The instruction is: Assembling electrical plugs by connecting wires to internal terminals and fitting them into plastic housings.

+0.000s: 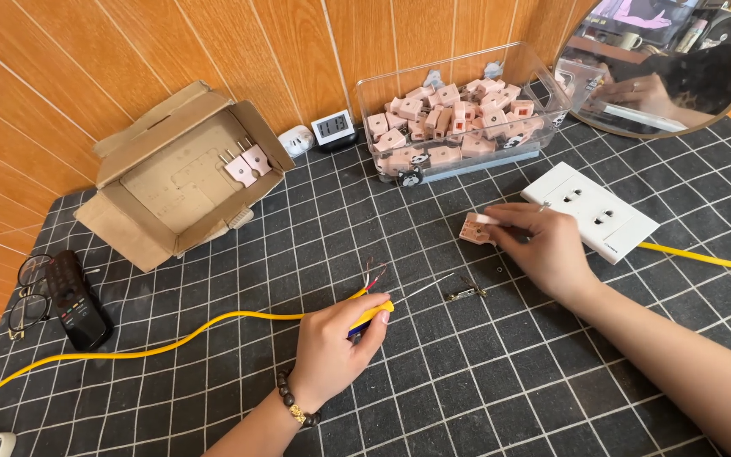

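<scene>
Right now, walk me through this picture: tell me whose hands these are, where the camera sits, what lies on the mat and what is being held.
The one picture comes from a camera worn on a person's head, looking down at that person's own bare hands over a black grid mat.

The left hand grips a yellow-handled screwdriver, lying over a yellow cable whose bared wires fan out nearby. The right hand pinches a small pink plug part. Between the hands lie small metal prongs.

Around them: a white double socket plate, a clear tub of pink plug parts, an open cardboard box holding two more, a small digital clock, a remote control, eyeglasses and a round mirror.
</scene>
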